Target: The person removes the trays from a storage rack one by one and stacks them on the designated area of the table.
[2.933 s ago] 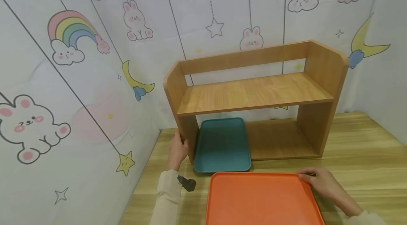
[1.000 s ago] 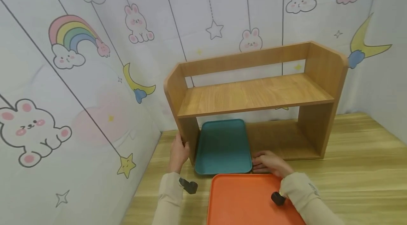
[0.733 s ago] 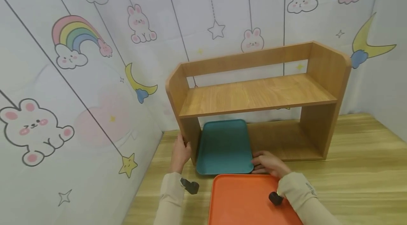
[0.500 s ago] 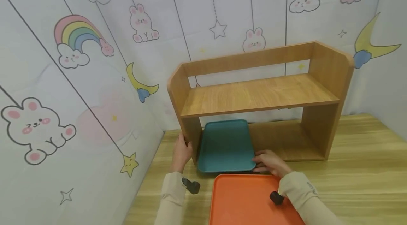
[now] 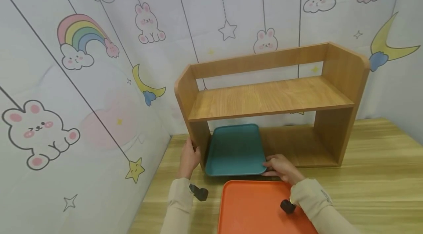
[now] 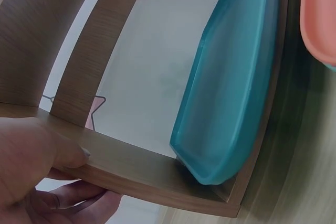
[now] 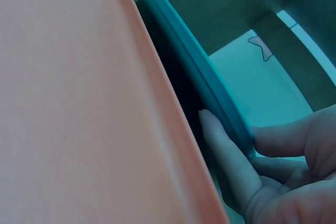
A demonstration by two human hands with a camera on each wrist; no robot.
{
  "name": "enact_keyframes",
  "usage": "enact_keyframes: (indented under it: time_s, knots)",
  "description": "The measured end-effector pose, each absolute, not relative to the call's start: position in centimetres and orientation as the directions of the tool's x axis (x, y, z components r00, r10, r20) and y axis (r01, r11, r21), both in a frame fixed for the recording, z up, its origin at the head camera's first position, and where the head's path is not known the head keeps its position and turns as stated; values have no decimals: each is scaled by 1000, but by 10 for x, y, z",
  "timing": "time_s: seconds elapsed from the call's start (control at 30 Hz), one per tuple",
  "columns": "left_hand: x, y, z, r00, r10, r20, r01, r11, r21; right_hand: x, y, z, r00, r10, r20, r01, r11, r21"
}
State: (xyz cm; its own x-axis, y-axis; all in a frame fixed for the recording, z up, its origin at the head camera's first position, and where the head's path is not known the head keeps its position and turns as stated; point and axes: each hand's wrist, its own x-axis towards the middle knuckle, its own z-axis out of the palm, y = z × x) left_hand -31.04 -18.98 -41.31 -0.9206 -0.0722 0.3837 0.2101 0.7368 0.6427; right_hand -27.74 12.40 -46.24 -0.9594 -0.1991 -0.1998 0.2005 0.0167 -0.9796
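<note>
A wooden desktop shelf stands on the table, with a teal tray in the left part of its lower level. My left hand grips the shelf's left side panel; the left wrist view shows the thumb on the inner face and fingers outside. My right hand pinches the teal tray's front right corner, thumb on the rim and fingers underneath, as the right wrist view shows. The tray's front edge is tilted up a little. An orange tray lies in front, partly below my right sleeve.
The table has a wood-grain surface. A patterned cloth wall closes off the left side and back. Wrist cameras sit on both sleeves. Another teal edge shows under the orange tray in the left wrist view.
My right hand has moved from the orange tray's far right corner to the teal tray's front right corner. The teal tray's front edge has risen slightly. My left hand stays on the shelf.
</note>
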Motion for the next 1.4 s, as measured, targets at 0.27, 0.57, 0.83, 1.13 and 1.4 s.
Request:
enact_keyframes:
  time_s: [0.27, 0.57, 0.83, 1.13, 1.4]
  knots:
    - [-310, -188, -412, -918, -79, 390, 214, 727, 653, -271, 123, -455, -969, -169, -180, 174, 52, -983]
    - [-311, -189, -417, -919, -85, 384, 205, 730, 652, -259, 131, -448, -973, -163, -164, 159, 45, -986]
    - [-311, -188, -416, -921, -79, 381, 208, 727, 654, -248, 148, -431, -978, -167, -128, 115, 85, -990]
    - [-312, -188, -416, -921, -89, 379, 193, 741, 644, -238, 165, -425, -977, -186, -109, 92, 95, -991]
    - [-311, -189, -417, -922, -76, 381, 201, 745, 636, -232, 179, -428, -979, -174, -102, 78, 138, -987]
